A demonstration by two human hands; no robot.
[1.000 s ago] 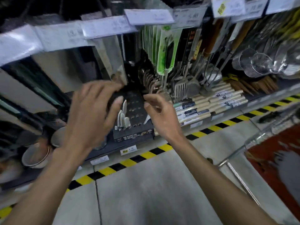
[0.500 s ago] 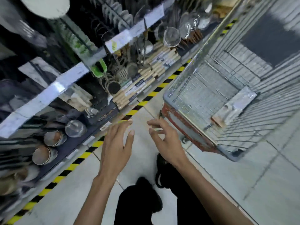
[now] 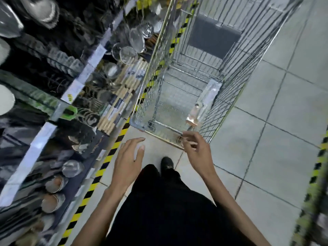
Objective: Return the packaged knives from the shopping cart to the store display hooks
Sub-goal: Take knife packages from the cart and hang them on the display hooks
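Left hand: the left hand [image 3: 130, 157] is held palm down over the floor [image 3: 266, 157], just left of the cart's near corner. Its fingers are spread and nearly straight, and it has hold of nothing.
Right hand: the right hand [image 3: 197, 150] hangs at the near rim of the shopping cart [image 3: 165, 137], its fingers loosely bent and nothing between them. Whether the fingertips touch the rim cannot be told.
Packaged knife: one packaged knife [image 3: 202, 103] lies inside the cart's wire basket, a long clear pack leaning along the right-hand wall, with its brownish handle end towards the person. Both hands are apart from it.
Cart: it stands on the tiled floor just beside the display shelves [image 3: 71, 86], its long side running along them.
Display: blurred. Wooden-handled utensils [image 3: 122, 96] and wire strainers [image 3: 126, 54] show there, and white price labels [image 3: 99, 55] run along the shelf edges.
Floor marking: yellow-and-black hazard tape [image 3: 106, 160] follows the foot of the shelves.
Person: black trousers [image 3: 159, 201] and one dark shoe [image 3: 166, 162] show between the forearms.
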